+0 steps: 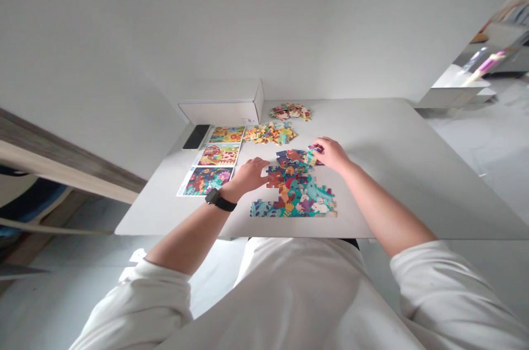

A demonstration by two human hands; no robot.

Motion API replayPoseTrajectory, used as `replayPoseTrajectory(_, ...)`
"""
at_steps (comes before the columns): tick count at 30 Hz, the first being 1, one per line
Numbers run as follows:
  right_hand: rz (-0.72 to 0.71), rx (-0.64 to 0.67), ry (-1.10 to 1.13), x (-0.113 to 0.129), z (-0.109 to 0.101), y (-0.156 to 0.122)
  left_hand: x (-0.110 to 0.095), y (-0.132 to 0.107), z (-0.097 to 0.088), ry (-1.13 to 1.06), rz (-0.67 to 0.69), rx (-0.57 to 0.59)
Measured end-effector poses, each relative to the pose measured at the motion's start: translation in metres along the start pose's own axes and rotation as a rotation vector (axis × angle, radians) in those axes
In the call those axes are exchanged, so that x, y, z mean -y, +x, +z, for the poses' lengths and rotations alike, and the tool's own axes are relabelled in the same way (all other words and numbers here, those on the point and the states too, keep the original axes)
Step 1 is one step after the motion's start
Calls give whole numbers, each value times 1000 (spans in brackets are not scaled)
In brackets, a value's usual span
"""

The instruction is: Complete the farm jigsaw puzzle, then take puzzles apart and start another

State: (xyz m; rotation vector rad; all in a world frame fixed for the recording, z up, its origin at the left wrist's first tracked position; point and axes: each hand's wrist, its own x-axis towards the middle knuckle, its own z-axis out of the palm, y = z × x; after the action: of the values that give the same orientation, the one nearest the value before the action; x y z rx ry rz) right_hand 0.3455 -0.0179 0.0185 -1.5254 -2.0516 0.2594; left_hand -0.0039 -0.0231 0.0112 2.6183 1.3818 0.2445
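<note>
One puzzle point(295, 191) tops the table point(397, 135); at its far edge the right hand point(331, 154) pinches a part-hidden piece point(315, 148); left of it the left hand point(247, 175) curves half-open, empty, touch unclear. Beyond it, a box point(217, 113) bears illegible print.

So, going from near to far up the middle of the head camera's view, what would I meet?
White shirt → partly joined puzzle → yellowish pile of loose pieces → reddish-brown pile of loose pieces → pale grey wall.
</note>
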Motion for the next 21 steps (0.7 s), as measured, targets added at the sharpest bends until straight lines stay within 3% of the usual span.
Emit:
replayPoseTrajectory(4,-21,-52,57,-3,1,-1,-1,9,0,12,-11,22)
replayPoseTrajectory(10,89,-134,40,-10,10,3,-4,14,-5,22,2,49)
replayPoseTrajectory(15,-87,-32,8,-10,15,1,-5,19,-9,22,-26,62)
replayPoseTrajectory(18,-211,-51,-23,-9,17,-4,-6,23,-11,-26,-26,51)
replayPoseTrajectory(21,-216,-82,-3,-9,20,-8,-7,23,-14,-109,-50,78)
